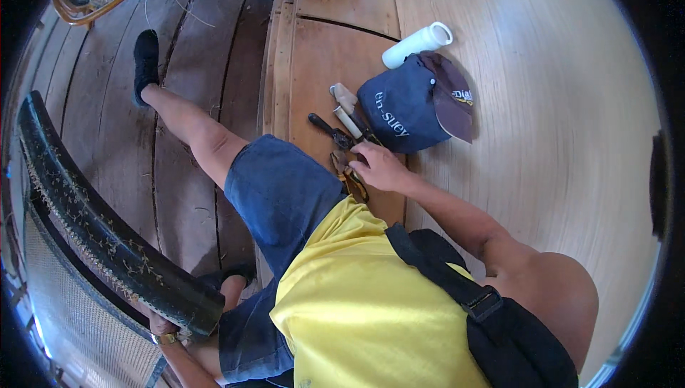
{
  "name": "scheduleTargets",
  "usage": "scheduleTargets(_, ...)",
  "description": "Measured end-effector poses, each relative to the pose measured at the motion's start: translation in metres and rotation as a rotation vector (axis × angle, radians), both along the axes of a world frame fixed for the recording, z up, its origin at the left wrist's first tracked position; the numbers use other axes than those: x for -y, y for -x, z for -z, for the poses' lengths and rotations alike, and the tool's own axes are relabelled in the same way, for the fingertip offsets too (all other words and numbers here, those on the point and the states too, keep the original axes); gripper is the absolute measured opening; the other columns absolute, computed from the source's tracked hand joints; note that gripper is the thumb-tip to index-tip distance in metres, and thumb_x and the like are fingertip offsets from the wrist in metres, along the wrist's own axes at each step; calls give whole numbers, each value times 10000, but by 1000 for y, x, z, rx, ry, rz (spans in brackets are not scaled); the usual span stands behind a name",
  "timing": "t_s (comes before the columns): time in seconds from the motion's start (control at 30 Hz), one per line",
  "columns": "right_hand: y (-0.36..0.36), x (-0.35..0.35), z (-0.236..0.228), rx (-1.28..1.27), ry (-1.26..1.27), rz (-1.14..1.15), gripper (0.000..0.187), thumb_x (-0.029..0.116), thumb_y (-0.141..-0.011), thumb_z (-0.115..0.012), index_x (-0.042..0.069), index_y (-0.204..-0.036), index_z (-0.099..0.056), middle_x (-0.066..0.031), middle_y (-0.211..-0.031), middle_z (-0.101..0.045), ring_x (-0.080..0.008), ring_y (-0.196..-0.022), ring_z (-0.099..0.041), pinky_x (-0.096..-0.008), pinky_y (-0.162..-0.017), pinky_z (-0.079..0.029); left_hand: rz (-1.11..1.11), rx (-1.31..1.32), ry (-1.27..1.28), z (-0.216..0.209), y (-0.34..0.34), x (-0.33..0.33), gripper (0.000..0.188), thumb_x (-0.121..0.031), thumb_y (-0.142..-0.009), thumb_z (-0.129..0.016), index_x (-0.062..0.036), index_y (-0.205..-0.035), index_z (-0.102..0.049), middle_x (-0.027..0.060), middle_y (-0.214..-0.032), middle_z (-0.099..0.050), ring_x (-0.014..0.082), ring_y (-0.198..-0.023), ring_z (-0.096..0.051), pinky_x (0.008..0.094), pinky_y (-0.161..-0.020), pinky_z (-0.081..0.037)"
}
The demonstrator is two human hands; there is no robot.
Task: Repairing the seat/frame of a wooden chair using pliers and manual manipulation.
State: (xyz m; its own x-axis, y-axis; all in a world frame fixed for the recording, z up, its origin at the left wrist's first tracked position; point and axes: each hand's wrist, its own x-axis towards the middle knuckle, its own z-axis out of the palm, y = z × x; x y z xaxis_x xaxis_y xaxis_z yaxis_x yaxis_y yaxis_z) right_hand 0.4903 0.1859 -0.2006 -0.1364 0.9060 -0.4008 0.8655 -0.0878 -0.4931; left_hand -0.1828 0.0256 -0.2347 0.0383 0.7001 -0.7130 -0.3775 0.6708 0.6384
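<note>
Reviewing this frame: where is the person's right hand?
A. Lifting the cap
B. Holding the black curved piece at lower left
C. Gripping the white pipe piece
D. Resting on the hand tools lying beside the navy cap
D: the right hand lies on the hand tools on the wooden platform, next to the navy cap; the white pipe piece lies untouched beyond the cap.

One cap (407, 106), dark blue with a brown brim. One white pipe piece (417, 44). One tyre (107, 234), black, curved. About four hand tools by the cap: one black-handled tool (330, 129), one pale-handled tool (347, 106), one pair of pliers (349, 174), one more partly hidden. Two hands: right hand (379, 167) on the tools, left hand (165, 331) at the tyre. One black shoe (146, 59).
</note>
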Motion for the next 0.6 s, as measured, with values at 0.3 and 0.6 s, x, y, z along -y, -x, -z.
scheduleTargets(0.3, 0, 7, -2, 260, -63, 122, 484, 165, -924, -586, -12, -1346, -428, -284, -1234, -499, -479, -1069, -567, -521, -892, -485, -463, 161, -161, -72, -61, -14, 623, -469, -1041, -438, -25, -1475, -397, 117, -1436, -499, 249, -1292, -488, 385, -1096, -374)
scheduleTargets(0.6, 14, -32, 3, 199, -115, 53, 528, 154, -886, -644, 11, -1329, -396, -282, -1228, -449, -493, -989, -593, -530, -830, -515, -259, -687, -7, -92, -118, -45, 863, -635, -972, -452, 44, -1489, -328, 170, -1475, -427, 297, -1302, -446, 378, -1112, -341)
